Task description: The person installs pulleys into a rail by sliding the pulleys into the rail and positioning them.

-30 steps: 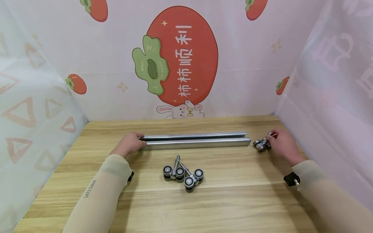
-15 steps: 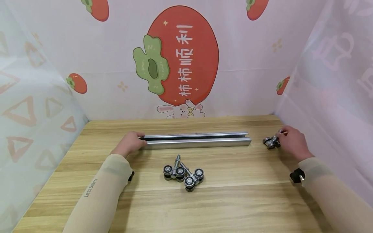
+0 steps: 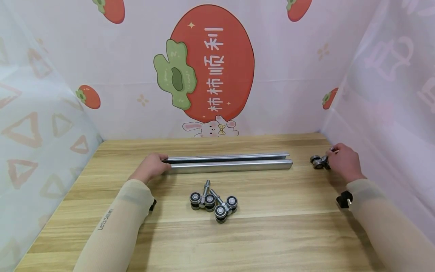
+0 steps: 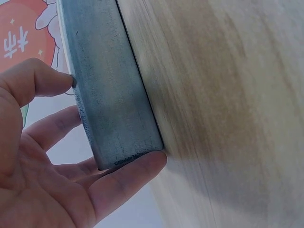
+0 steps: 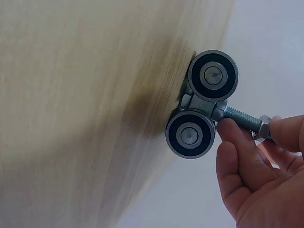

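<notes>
Roller (image 5: 205, 105): beyond the right end of the rail (image 3: 231, 167), near the right edge of the bench (image 3: 272, 234); whether it touches down, I cannot tell. My right grip (image 3: 344, 162) pinches its bolt (image 5: 241, 118). My left grip (image 3: 151, 168) holds the rail's left end. Two more rollers (image 3: 202, 202) lie nearer me. Printed cloth (image 3: 136, 56) behind.

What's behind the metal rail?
In the head view, a strip of wooden table shows behind the metal rail, then a printed backdrop with a rabbit. The rail hides what lies just behind it, and the left hand covers its left end.
</notes>
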Available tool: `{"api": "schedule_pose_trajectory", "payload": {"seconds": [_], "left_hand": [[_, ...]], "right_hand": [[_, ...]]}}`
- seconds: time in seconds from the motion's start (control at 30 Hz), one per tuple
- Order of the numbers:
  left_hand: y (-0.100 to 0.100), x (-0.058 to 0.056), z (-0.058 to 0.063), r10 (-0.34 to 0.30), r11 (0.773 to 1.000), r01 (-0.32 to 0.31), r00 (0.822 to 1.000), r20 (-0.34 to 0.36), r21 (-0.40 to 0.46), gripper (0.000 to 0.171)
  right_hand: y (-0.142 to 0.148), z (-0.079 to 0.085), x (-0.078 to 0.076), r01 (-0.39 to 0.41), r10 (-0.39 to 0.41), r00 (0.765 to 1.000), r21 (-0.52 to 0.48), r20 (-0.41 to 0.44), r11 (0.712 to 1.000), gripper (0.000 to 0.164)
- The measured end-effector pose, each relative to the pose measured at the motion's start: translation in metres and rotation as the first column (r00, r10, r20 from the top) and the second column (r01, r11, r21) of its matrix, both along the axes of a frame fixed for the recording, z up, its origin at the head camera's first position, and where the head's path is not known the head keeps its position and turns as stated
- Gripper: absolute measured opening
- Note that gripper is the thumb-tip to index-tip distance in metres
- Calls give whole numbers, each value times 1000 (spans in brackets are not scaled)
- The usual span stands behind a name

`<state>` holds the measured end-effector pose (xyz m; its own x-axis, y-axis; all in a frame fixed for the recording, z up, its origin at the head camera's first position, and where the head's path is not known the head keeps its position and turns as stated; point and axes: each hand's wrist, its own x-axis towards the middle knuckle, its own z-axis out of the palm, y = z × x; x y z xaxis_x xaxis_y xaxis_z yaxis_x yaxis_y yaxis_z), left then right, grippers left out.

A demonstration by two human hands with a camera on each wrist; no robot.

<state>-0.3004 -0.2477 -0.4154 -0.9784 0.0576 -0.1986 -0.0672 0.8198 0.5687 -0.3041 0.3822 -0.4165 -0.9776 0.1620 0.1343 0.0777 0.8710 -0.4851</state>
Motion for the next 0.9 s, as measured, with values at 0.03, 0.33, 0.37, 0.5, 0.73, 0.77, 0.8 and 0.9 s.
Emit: {"api": "schedule_pose_trajectory", "payload": {"seconds": [0.03, 0.33, 0.37, 0.5, 0.73, 0.77, 0.8, 0.9], "left_hand": [[0, 0, 0, -1, 1000, 1, 1000, 0, -1, 59], [1, 1, 1, -9, 1000, 9, 1000, 12, -6, 59], [0, 1, 1, -10, 1000, 11, 1000, 11, -7, 59], [0, 0, 1, -14, 1000, 14, 1000, 4, -11, 59], [0, 1, 2, -14, 1000, 14, 1000, -1, -10, 59], [1, 1, 2, -13, 1000, 13, 1000, 1, -8, 59], [1, 1, 3, -12, 1000, 12, 1000, 3, -5, 59], [1, 2, 2, -9, 1000, 9, 1000, 5, -1, 60]], "right_hand": [[0, 0, -1, 5, -5, 1000, -1, 2, 1000, 36], [-7, 1, 1, 6, -6, 1000, -3, -13, 1000, 36], [-9, 1, 1, 1, -1, 1000, -4, -17, 1000, 35], [-15, 0, -2, -17, 16, 999, -15, -33, 1000, 33], [-29, -4, -3, -61, 59, 995, -33, -77, 998, 31], [-31, -4, -3, -70, 67, 994, -32, -86, 997, 31], [-33, -4, -2, -75, 72, 993, -33, -93, 997, 30], [-40, -3, -2, -88, 84, 992, -34, -98, 996, 30]]}}
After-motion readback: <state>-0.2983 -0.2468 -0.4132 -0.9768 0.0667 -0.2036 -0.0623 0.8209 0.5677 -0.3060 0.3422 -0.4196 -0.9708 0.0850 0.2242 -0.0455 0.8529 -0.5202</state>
